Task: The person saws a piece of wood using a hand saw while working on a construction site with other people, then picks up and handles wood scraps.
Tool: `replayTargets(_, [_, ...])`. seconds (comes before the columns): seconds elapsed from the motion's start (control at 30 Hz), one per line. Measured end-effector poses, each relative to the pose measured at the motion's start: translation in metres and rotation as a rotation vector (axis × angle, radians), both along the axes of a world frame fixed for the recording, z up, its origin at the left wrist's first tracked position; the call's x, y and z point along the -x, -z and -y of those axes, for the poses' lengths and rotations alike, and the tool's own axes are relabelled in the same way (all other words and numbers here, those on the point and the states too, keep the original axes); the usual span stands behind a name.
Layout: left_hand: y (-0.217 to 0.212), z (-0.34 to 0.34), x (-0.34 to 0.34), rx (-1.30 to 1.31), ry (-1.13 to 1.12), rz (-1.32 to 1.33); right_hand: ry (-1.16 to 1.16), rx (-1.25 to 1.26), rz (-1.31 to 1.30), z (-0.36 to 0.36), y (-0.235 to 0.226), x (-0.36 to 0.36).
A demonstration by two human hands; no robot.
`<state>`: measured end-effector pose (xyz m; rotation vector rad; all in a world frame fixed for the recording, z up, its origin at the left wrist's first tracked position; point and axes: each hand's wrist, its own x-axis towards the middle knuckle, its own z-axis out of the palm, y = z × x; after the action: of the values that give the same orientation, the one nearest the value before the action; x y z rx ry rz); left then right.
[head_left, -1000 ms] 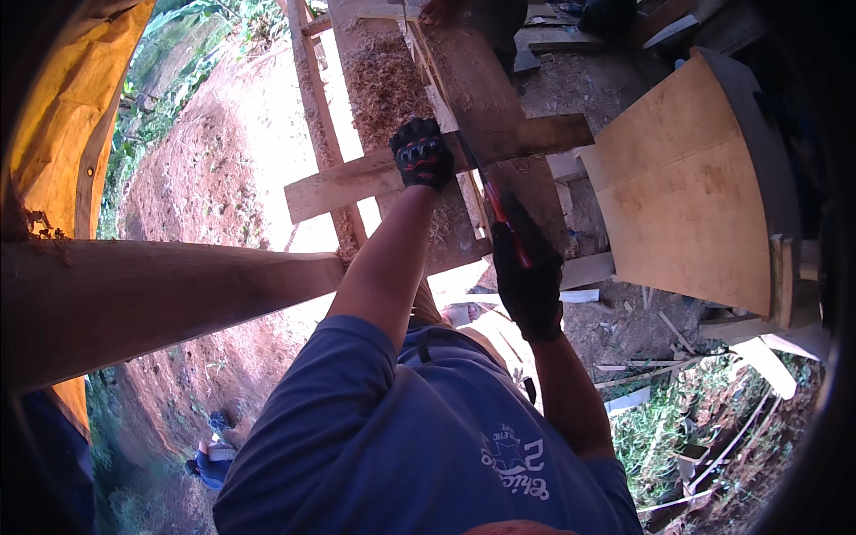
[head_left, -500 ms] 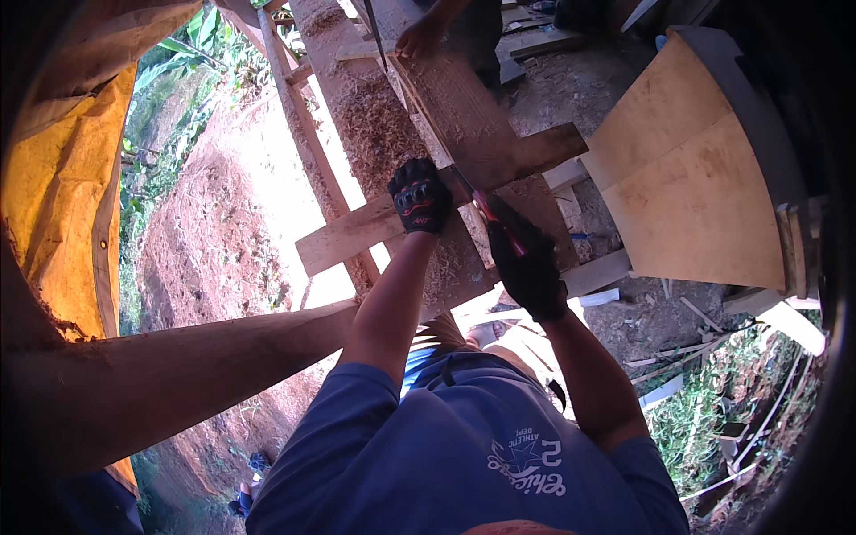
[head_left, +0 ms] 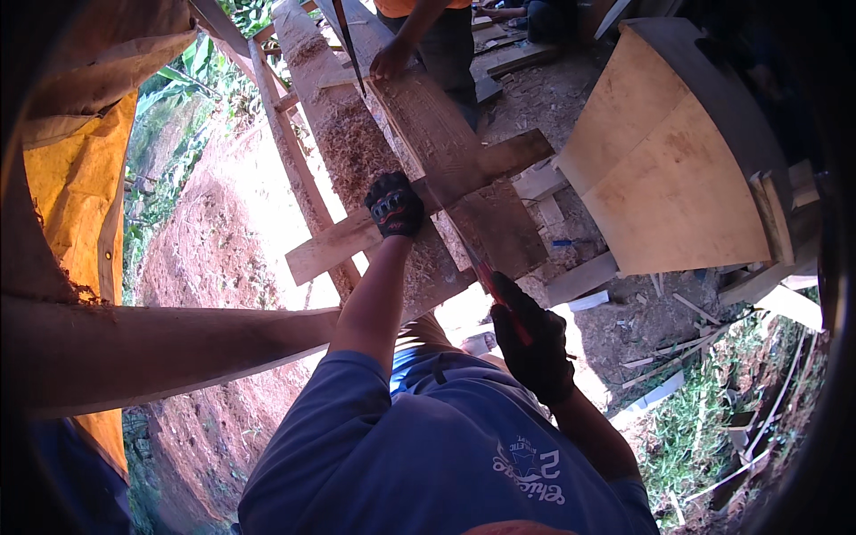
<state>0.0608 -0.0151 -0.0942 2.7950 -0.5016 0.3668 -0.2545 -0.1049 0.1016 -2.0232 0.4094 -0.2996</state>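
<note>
Black-gloved left hand (head_left: 393,206) on a flat brown wooden crosspiece (head_left: 333,247); nearer, black-gloved right hand (head_left: 533,337) gripping a red-handled saw (head_left: 485,276).

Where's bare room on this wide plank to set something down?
Mostly free: the wide plank between the co-worker's hand and the crosspiece, and the plank's near end right of the saw. Crowded: around your left hand, by the shavings, and your right hand.

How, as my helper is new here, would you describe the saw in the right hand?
Start at the big tan panel on the right. Left of it, a board lies crosswise under the left hand; nearer the wearer, the right hand grips the saw. Its red handle sets it apart from the dark blade at the top edge.
</note>
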Motion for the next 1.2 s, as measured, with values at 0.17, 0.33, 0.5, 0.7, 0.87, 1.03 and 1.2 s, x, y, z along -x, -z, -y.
replayTargets(0.17, [0.008,0.002,0.008,0.026,0.03,-0.023,0.062,-0.093,-0.041,-0.001,0.002,0.01])
replayTargets(0.33, [0.014,-0.002,0.006,0.087,0.111,0.007,-0.033,-0.028,0.176,-0.005,0.048,-0.037])
replayTargets(0.5, [0.013,-0.007,0.008,0.06,0.112,0.014,0.018,-0.007,0.185,-0.028,0.056,-0.052])
replayTargets(0.7, [0.005,0.003,0.013,0.031,0.038,0.018,0.119,0.161,0.178,0.013,0.101,-0.024])
replayTargets(0.87, [0.006,0.006,0.01,0.004,0.0,-0.041,0.099,-0.049,-0.004,-0.005,0.086,-0.017])
replayTargets(1.03, [0.004,0.002,0.011,0.019,0.02,-0.035,0.099,0.137,-0.008,-0.01,0.082,0.013])
replayTargets(1.2, [0.012,-0.003,0.008,0.046,0.083,0.018,0.095,0.361,0.094,0.002,0.116,-0.01])
